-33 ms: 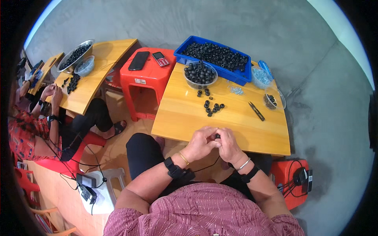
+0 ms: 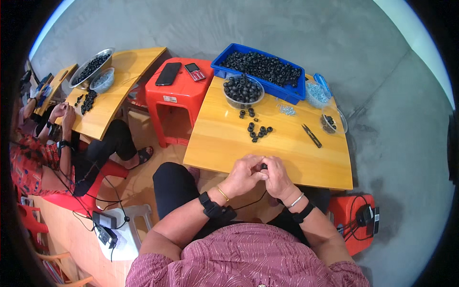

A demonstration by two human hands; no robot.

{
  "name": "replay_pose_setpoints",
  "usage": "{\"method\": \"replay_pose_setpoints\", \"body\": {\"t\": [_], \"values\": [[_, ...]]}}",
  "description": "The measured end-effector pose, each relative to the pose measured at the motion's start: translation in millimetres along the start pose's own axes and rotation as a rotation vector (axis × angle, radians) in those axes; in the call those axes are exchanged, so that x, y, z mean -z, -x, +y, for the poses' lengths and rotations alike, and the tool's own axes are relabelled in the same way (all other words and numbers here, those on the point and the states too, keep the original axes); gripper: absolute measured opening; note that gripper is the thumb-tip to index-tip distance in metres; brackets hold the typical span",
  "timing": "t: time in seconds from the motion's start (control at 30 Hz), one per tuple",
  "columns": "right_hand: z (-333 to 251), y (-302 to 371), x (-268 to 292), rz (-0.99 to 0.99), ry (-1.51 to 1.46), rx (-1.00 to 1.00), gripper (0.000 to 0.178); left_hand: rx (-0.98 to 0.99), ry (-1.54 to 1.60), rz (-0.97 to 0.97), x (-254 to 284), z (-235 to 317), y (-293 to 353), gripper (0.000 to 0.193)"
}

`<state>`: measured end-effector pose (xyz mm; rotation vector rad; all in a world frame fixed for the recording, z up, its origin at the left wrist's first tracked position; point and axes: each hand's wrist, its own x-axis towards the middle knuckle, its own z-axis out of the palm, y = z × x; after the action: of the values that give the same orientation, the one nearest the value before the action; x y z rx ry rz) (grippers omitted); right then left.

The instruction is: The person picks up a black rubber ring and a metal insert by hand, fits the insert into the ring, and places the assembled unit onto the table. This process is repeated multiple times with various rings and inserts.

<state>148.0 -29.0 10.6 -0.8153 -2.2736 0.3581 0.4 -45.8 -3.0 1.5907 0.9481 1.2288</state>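
Both my hands meet at the near edge of the wooden table point(image 2: 215, 148), fingertips together around a small black ring-shaped part point(image 2: 264, 166), mostly hidden by the fingers. My left hand point(image 2: 245, 174) is closed on its left side, and my right hand point(image 2: 278, 176) pinches it from the right. Just beyond lie several loose black parts point(image 2: 252, 128) of the same look. Farther back, a clear bowl point(image 2: 261, 98) holds a heap of round black pieces. Black thread snips point(image 2: 311, 136) lie to the right of the loose parts.
A blue tray point(image 2: 299, 98) of black parts stands at the table's back, near tubs of small bluish pieces point(image 2: 316, 92) and black parts point(image 2: 329, 123). Left, a red stool point(image 2: 179, 100) carries two phones. A co-worker's hands point(image 2: 64, 112) are at another table. Cables hang by a white stool point(image 2: 125, 234).
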Motion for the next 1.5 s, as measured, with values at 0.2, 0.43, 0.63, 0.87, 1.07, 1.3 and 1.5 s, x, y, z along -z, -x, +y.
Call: {"method": "replay_pose_setpoints", "body": {"t": [0.2,0.43,0.63,0.87,1.07,1.3,1.5], "values": [[6.3,1.1,-4.9,-0.016,-0.010,-0.044,0.024,0.016,0.032,0.039,0.2,3.9,-3.2,0.030],[9.9,1.0,-1.3,-0.022,-0.074,-0.054,0.023,0.060,0.036,-0.007,3.6,-2.4,-6.8,0.027],[2.5,-0.7,10.2,0.061,-0.225,-0.057,0.021,0.531,0.623,-0.143,27.3,3.1,-11.7,0.028],[-3.4,-1.6,8.6,0.103,-0.116,0.056,0.028,0.490,0.748,-0.277,25.8,14.4,-15.0,0.017],[-11.5,-6.9,7.7,0.220,-0.081,0.053,0.030,0.471,0.707,-0.208,26.0,16.2,-14.5,0.014],[-2.2,-3.0,8.8,0.085,0.060,-0.023,0.018,0.478,0.399,-0.077,24.5,12.0,-16.3,0.014],[10.3,0.9,-2.1,0.083,0.069,-0.011,0.013,0.250,-0.048,-0.022,14.4,-5.2,-16.0,0.012]]}}
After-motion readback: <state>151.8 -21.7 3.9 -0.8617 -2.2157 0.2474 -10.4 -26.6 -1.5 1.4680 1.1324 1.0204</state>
